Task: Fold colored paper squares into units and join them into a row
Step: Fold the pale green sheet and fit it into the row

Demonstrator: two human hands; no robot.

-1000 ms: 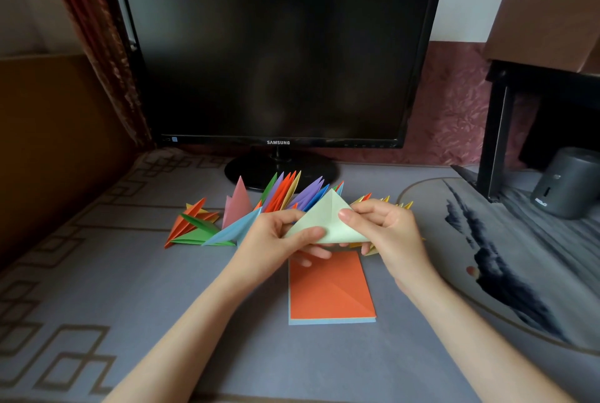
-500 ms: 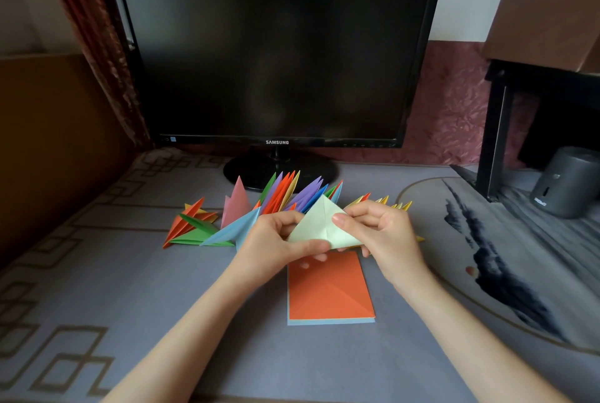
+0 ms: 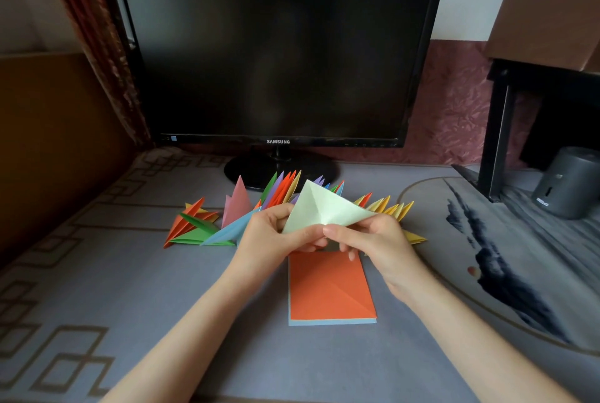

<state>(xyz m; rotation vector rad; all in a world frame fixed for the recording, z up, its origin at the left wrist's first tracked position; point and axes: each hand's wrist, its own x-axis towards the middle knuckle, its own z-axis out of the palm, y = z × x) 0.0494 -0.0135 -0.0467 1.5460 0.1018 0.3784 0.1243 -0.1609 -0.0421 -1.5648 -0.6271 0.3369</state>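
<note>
- A stack of paper squares, orange on top with a blue sheet showing at the lower edge, lies flat on the grey desk mat, nearest the person.
- Just above it, the left hand and right hand hold a pale green folded sheet off the mat, each pinching its lower edge between thumb and fingers; the sheet puffs open, its point tilted up.
- Behind the hands, a row of joined units in many colours stands on the mat.
- Farthest back stands a dark monitor.
</note>
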